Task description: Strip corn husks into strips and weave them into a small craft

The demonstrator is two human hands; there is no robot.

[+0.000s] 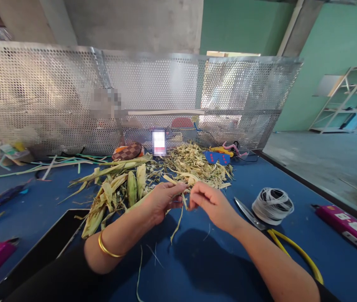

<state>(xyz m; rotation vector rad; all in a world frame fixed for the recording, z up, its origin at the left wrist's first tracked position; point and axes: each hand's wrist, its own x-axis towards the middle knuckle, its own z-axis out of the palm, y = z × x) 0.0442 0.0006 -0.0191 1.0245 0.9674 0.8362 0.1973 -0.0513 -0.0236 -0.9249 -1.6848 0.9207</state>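
My left hand (161, 201) is closed in a pinch on a pale, dry corn husk strip (170, 180); a thin end of husk (176, 230) dangles beneath. Right beside it, my right hand (211, 203) has its fingers curled and pressed together at the strip; what sits between those fingertips is hidden. Behind both hands lies a heap of shredded husk (194, 161). Whole corn husks (132, 188), greenish yellow, are piled left of it, partly behind my left forearm.
Scissors with yellow handles (279, 239) lie to the right, blades partly open, beside a ball of white twine (273, 206). Magenta boxes (348, 226) flank the table. At left is a black tray (49, 247). A lit phone (158, 142) stands before the perforated metal screen (153, 79).
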